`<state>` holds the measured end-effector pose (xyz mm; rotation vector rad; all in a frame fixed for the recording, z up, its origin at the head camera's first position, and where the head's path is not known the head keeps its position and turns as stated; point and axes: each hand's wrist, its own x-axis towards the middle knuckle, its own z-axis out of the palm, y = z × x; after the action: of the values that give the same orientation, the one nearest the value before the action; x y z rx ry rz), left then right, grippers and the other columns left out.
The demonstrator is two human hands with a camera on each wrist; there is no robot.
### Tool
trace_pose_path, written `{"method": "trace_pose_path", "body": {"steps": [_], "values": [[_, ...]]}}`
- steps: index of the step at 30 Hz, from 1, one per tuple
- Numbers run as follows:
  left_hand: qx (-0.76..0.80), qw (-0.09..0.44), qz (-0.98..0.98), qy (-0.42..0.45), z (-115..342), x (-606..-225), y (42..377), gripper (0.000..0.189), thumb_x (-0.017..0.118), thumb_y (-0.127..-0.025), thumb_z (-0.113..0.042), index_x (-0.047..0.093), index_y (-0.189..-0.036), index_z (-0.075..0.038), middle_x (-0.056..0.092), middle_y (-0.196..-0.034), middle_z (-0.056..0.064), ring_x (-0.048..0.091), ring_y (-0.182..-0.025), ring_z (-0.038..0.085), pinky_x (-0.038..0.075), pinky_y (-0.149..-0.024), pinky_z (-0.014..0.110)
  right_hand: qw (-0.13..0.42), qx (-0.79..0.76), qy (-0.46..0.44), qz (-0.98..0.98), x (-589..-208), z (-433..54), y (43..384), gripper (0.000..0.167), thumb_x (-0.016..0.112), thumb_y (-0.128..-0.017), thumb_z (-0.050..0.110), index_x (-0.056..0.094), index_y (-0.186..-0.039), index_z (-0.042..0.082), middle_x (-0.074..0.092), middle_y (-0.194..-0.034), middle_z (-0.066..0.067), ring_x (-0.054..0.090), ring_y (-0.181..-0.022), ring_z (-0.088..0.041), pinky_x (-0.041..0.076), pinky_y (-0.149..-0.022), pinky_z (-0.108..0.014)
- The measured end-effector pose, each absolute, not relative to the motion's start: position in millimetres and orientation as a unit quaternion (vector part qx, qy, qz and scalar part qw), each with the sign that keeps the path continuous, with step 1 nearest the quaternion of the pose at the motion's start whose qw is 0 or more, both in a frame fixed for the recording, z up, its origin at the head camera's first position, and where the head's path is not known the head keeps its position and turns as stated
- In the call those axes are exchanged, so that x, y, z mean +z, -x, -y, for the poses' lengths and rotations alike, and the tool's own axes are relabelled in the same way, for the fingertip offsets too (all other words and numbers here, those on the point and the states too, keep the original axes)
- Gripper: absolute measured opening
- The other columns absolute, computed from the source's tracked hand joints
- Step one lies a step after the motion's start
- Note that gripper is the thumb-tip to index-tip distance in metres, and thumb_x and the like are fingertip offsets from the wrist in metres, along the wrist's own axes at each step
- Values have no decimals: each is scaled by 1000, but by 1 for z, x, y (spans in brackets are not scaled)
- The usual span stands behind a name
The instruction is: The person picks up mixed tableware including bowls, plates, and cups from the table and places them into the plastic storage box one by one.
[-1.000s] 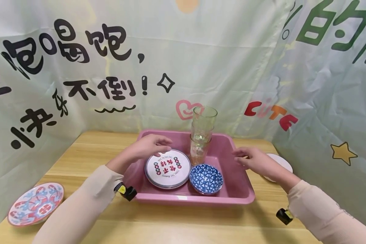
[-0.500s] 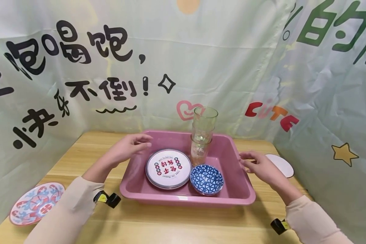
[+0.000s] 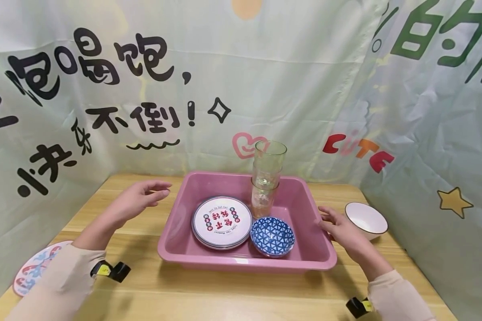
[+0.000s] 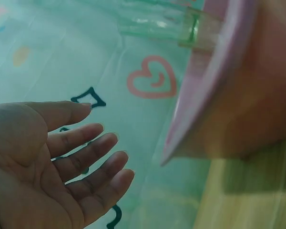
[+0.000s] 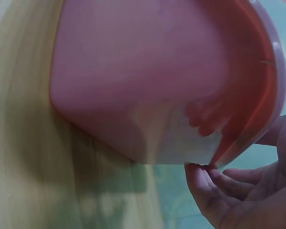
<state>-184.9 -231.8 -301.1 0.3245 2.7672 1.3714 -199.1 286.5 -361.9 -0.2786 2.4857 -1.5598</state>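
My left hand (image 3: 142, 198) hovers over the table left of the pink tub (image 3: 241, 262), fingers loosely spread, with nothing in it. The left wrist view shows its palm apart from the tub's wall. My right hand (image 3: 341, 227) is at the tub's right rim, fingers loosely bent; whether it presses the rim is hard to tell. In the right wrist view its fingertips (image 5: 195, 174) lie close by the rim. Inside the tub are stacked white plates (image 3: 222, 220) with red lettering, a blue-and-white patterned bowl (image 3: 272, 236), and a tall stack of clear glasses (image 3: 267, 178).
A white bowl (image 3: 366, 217) with a dark rim stands right of the tub, just beyond my right hand. At the far left is a red-and-blue patterned bowl (image 3: 32, 269), partly hidden by my left sleeve. Printed cloth (image 3: 297, 89) hangs behind the wooden table (image 3: 225, 294).
My left hand has moved left, from above the plates to outside the tub. The right hand has shifted slightly rightward and nearer along the rim, uncovering more of the white bowl.
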Motion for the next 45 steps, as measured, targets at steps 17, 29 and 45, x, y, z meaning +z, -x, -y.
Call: {"method": "trace_pose_path", "body": {"steps": [17,29,45], "values": [[343,-7,-935,-91,283,-305,168,55,51,-101,-43,52,-138,-2,56,-132,22,57,-113,38,50,-90,53,131,-638,66,-756,-378,-286,193,67,49,-104,27,14,-156,6,41,-141,-31,57,-112,-21,53,-87,-32],[292,9,-954,-70,337,-325,159,50,49,-104,-32,50,-135,7,54,-129,32,58,-107,45,54,-80,50,123,-656,59,-742,-388,-286,191,67,50,-103,28,16,-156,5,29,-150,-29,55,-113,-18,52,-88,-28],[239,38,-970,-38,407,-360,136,57,50,-103,-33,46,-134,15,45,-130,43,48,-111,59,51,-79,57,129,-654,74,-742,-385,-289,195,67,49,-104,29,15,-156,6,31,-149,-31,55,-115,-21,52,-89,-31]]}}
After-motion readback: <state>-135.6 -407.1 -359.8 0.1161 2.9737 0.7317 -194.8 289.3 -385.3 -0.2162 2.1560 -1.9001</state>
